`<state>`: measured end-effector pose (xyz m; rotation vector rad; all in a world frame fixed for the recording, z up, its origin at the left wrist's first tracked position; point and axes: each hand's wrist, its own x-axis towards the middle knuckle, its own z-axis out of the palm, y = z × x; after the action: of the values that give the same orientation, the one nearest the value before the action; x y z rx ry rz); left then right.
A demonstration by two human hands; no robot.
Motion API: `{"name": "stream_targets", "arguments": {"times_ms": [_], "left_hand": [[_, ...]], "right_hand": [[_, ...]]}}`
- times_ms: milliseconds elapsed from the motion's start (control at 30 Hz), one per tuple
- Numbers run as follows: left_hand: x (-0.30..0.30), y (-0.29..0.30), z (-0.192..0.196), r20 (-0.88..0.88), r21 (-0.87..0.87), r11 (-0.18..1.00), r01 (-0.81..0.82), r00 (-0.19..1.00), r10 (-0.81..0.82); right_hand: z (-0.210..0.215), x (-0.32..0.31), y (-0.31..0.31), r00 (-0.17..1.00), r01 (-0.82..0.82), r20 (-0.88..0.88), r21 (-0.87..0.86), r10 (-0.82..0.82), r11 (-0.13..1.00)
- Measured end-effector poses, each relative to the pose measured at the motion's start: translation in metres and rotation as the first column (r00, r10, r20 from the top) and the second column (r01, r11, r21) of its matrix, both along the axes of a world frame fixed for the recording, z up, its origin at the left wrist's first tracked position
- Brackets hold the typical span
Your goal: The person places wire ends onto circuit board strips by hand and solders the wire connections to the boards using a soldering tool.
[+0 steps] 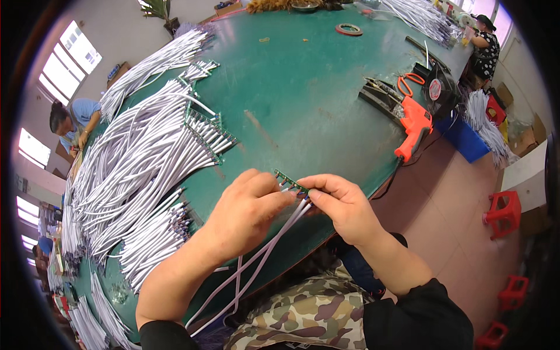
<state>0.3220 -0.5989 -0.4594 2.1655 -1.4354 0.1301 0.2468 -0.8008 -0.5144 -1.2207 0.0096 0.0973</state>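
Working at the near edge of the broad green-topped table (303, 87), we hold a narrow green circuit-board strip (284, 177) up in front of us, and we judge the step in hand to be fitting or checking white round cables (303, 208) along it. Our bare right hand (344, 204) clamps the strip's right end between thumb and forefinger, close to where the cables come up to it; our bare left hand (245, 204) has its fingers curled and bunched near the strip's other end, but we cannot tell what, if anything, they pinch. The next move, as we read it, calls for a steady right-hand pinch while the left fingertips tend one joint at a time, without tugging. What hinders us most is our own fingers, which cover part of the joints, and the cables, which cross one another as they hang toward the camouflage-patterned cloth (309, 312) over our lap. To our left lie thick heaps of similar white cables (134, 134); to our right, an orange-red glue gun (417, 122) and orange-handled scissors (412, 83) sit well apart from our hands. Farther off, a person in a blue top (86, 109) bends over at the table's left side.
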Motion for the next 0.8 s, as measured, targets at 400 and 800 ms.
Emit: {"name": "stream_targets", "arguments": {"times_ms": [400,800], "left_hand": [[-0.016,-0.004,-0.008,0.179,-0.069,0.979,-0.191,0.963,0.200],[-0.034,-0.008,-0.012,-0.312,-0.079,0.939,-0.335,0.903,0.296]], "right_hand": [[0.003,-0.001,-0.002,0.998,0.044,-0.038,-0.058,-0.046,0.997],[0.002,0.000,0.002,0.997,0.013,-0.074,0.035,-0.011,0.999]]}}
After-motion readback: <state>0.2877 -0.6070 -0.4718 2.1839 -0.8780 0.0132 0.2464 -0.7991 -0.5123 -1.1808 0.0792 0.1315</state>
